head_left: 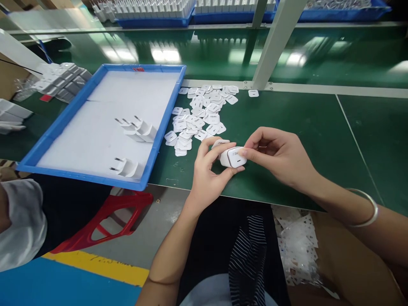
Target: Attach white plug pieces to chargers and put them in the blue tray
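A white wall charger (225,159) is gripped in my left hand (207,174), over the front edge of the green table. On the end of the charger sits a white cover plate (236,158) with a small slot and grey print, and a thin gap shows along its edge. My right hand (279,155) pinches the corner of this plate between thumb and fingers. Near my left fingertips is another white plate (219,143); whether the fingers touch it I cannot tell. A loose pile of similar cover plates (197,121) lies just beyond my left hand.
A blue-rimmed tray (164,127) to the left holds several white pronged chargers (140,129). A metal post (277,42) rises behind the pile. White boxes (65,80) stand far left, near a seated person's sleeve (24,221) and a red stool (108,221).
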The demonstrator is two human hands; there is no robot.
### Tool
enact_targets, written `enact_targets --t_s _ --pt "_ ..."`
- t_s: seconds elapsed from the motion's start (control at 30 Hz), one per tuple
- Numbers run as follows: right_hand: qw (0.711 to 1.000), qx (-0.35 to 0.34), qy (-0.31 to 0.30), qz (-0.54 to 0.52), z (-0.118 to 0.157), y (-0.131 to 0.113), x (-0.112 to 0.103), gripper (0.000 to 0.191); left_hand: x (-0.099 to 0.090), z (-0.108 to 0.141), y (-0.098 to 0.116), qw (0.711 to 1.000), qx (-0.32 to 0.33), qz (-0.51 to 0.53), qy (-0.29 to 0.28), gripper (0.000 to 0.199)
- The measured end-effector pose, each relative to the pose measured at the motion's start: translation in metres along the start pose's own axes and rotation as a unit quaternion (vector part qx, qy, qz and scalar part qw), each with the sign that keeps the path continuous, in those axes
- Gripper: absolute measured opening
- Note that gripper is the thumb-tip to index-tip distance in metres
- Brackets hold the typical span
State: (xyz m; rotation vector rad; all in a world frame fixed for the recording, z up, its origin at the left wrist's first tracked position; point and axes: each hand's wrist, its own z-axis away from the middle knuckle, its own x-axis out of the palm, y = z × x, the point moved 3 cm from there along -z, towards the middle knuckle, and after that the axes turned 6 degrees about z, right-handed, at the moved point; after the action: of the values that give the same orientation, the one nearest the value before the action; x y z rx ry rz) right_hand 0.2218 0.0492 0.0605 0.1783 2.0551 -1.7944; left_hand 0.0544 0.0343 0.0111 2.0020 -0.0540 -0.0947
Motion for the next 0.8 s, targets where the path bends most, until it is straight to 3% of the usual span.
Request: enact_targets --t_s 0.23,0.33,0.5,0.8 --pt "0.999 -0.015 0.028 -0.011 0.001 0.002 0.0 0.032 0.0 -0.001 0.0 0.999 0.001 0.038 -0.009 0.043" --pt "0.994 0.028 -0.02 -0.1 -0.001 0.007 0.004 0.031 0.0 -0.001 0.001 0.998 0.006 0.064 -0.02 0.044" --pt "0.959 0.082 -0.11 -0.247 -0.003 0.01 0.011 0.028 0.0 -0.001 0.003 0.998 0.028 0.053 -0.023 0.045" --pt "0.947 0.095 -0.134 -0.278 0.0 0.007 0.01 0.021 -0.002 0.0 0.004 0.998 0.04 0.04 -0.029 0.044"
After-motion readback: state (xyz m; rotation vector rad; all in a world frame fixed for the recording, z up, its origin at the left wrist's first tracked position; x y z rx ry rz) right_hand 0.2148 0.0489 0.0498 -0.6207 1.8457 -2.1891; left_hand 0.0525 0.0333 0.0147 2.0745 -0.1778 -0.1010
